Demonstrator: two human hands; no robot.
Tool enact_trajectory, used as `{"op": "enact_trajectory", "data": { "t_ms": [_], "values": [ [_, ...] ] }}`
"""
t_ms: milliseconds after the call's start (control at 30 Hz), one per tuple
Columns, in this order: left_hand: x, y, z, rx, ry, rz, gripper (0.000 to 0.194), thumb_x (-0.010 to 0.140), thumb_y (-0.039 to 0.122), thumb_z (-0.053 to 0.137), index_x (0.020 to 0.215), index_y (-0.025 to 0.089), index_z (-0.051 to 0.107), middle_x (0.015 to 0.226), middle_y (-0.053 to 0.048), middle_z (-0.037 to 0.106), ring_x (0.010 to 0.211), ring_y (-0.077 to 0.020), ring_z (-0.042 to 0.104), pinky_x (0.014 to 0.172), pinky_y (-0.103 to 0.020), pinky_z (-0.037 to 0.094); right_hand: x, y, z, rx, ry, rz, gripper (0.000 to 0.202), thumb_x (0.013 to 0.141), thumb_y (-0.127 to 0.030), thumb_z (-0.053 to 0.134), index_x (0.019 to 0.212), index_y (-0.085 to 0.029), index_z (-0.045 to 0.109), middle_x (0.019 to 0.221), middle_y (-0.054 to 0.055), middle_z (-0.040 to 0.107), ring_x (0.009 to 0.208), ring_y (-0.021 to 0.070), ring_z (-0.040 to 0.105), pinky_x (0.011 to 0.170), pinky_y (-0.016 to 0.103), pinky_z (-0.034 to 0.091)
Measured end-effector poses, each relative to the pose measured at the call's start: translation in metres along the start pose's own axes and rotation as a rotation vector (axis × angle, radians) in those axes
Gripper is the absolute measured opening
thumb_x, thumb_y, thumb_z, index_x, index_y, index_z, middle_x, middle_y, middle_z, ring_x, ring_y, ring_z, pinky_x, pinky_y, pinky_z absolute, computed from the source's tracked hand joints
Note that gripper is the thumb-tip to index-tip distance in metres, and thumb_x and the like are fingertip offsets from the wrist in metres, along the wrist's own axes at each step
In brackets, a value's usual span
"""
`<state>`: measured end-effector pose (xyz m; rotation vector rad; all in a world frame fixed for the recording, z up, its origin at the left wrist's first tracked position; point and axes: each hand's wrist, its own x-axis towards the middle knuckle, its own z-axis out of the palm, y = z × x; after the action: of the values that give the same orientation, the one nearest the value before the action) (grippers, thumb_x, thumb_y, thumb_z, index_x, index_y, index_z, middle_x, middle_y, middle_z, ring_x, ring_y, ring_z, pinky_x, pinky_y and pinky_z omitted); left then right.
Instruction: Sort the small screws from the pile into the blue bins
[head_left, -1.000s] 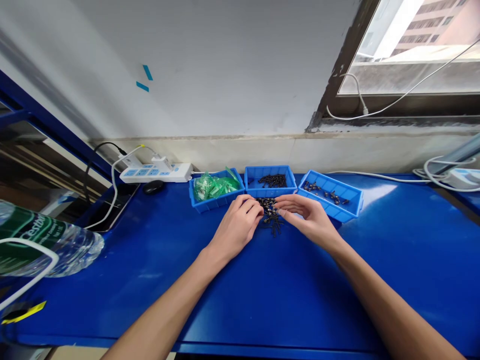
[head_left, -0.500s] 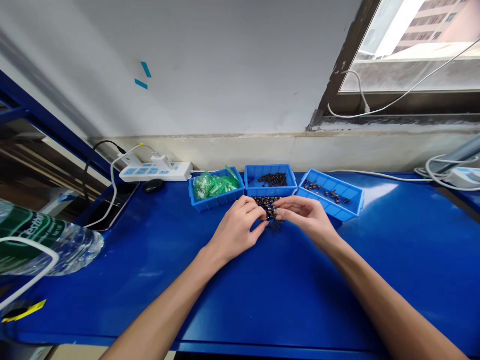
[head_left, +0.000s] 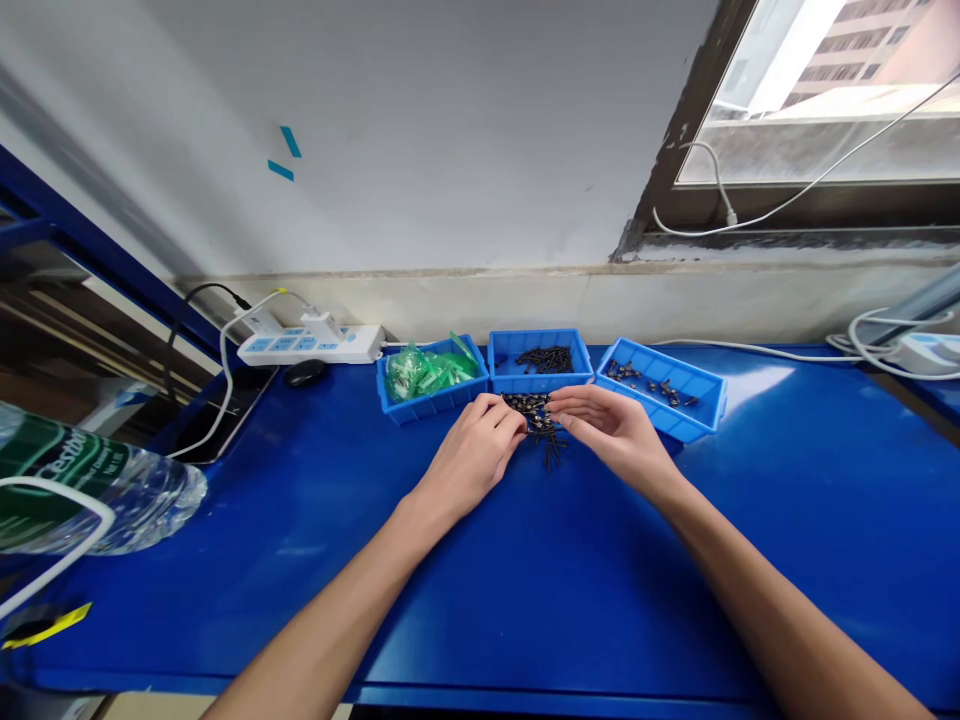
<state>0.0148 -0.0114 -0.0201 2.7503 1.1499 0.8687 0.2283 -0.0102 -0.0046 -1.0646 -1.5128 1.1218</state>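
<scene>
A pile of small dark screw-like parts lies on the blue table in front of the middle bin. My left hand is at the left edge of the pile, its fingers curled together; whatever they grip is hidden. On the pile's right side, my right hand has its thumb apart from the other fingers, with nothing visible between them. Behind the pile, the middle blue bin holds more dark parts. The right blue bin contains several small metal-and-black pieces. Green and clear plastic bags fill the left blue bin.
A white power strip with plugs and cables stands against the wall. Near it are a black oval object and a dark flat device. A large water bottle lies at the left. White cables are coiled at the right.
My left thumb has drawn back from the pile and in toward the fingers, uncovering more parts. My right thumb and fingers have moved slightly apart. The bins have stayed in place.
</scene>
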Motion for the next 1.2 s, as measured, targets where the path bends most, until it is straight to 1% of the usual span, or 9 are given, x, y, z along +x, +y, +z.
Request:
{"op": "enact_trajectory", "data": {
  "t_ms": [133,300,500,567,700,800,900,1033,1200],
  "values": [
    [0.001,0.002,-0.003,-0.124,0.140,0.015,0.011,0.102,0.013,0.054,0.099,0.016,0.064,0.092,-0.007,0.072,0.099,-0.0224,0.063,0.083,-0.037,0.060,-0.003,-0.004,0.003,-0.059,-0.104,0.015,0.026,0.078,-0.031,0.078,0.101,-0.019,0.078,0.100,0.008,0.080,0.092,0.0253,0.077,0.089,0.041,0.063],
    [0.003,0.009,-0.007,-0.189,0.251,0.032,0.011,0.102,0.015,0.055,0.097,0.017,0.064,0.091,-0.007,0.070,0.096,-0.0201,0.065,0.082,-0.033,0.059,-0.004,-0.003,0.007,0.081,-0.188,0.117,0.030,0.076,-0.038,0.081,0.098,-0.017,0.079,0.093,0.008,0.080,0.087,0.0244,0.077,0.081,0.037,0.063],
    [0.001,0.008,-0.006,-0.150,0.108,-0.027,0.003,0.097,0.016,0.064,0.098,0.017,0.067,0.093,-0.007,0.073,0.101,-0.0236,0.064,0.086,-0.038,0.060,0.000,-0.003,0.001,0.081,-0.060,0.152,0.024,0.071,-0.037,0.085,0.084,-0.017,0.080,0.078,0.006,0.077,0.069,0.0187,0.071,0.070,0.033,0.060],
    [0.000,0.005,-0.003,-0.107,0.031,0.005,0.006,0.096,0.015,0.065,0.099,0.017,0.069,0.096,-0.007,0.075,0.103,-0.0255,0.063,0.090,-0.042,0.059,0.000,-0.002,-0.001,0.107,-0.002,0.128,0.026,0.071,-0.035,0.086,0.092,-0.019,0.081,0.087,0.006,0.079,0.080,0.0213,0.073,0.080,0.036,0.061],
    [-0.001,0.002,0.001,-0.054,-0.045,0.054,0.014,0.098,0.015,0.061,0.107,0.017,0.072,0.102,-0.009,0.077,0.108,-0.0269,0.061,0.093,-0.046,0.058,-0.002,0.001,-0.003,0.185,0.086,0.044,0.059,0.079,-0.032,0.081,0.136,-0.029,0.066,0.134,0.009,0.070,0.120,0.0286,0.068,0.102,0.045,0.057],
    [-0.002,0.001,0.003,-0.039,-0.061,0.032,0.012,0.098,0.014,0.060,0.102,0.017,0.072,0.096,-0.008,0.076,0.105,-0.0267,0.061,0.090,-0.044,0.057,-0.002,0.003,-0.003,0.167,0.088,0.031,0.062,0.082,-0.032,0.079,0.141,-0.030,0.061,0.145,0.010,0.062,0.127,0.0304,0.064,0.105,0.048,0.055],
    [-0.001,0.002,0.003,-0.061,-0.047,-0.007,0.009,0.095,0.011,0.061,0.094,0.018,0.067,0.090,-0.006,0.073,0.098,-0.0253,0.060,0.089,-0.042,0.057,-0.001,0.002,-0.005,0.153,0.061,0.060,0.051,0.080,-0.035,0.080,0.129,-0.027,0.069,0.136,0.011,0.069,0.117,0.0301,0.071,0.101,0.048,0.058],
    [0.001,0.006,0.000,-0.229,0.057,-0.130,0.012,0.092,0.008,0.065,0.095,0.019,0.061,0.091,-0.003,0.068,0.092,-0.0202,0.064,0.083,-0.034,0.059,0.000,-0.002,-0.004,0.072,0.048,0.058,0.034,0.078,-0.039,0.082,0.106,-0.020,0.076,0.107,0.010,0.079,0.098,0.0273,0.076,0.094,0.045,0.061],
    [0.003,0.010,-0.004,-0.416,0.151,-0.250,0.019,0.091,0.013,0.069,0.098,0.022,0.054,0.093,-0.001,0.068,0.090,-0.0176,0.070,0.081,-0.033,0.059,-0.002,-0.005,0.004,-0.039,-0.035,0.033,0.033,0.076,-0.046,0.082,0.093,-0.019,0.080,0.092,0.009,0.080,0.086,0.0261,0.077,0.082,0.040,0.064]
  ]
}}
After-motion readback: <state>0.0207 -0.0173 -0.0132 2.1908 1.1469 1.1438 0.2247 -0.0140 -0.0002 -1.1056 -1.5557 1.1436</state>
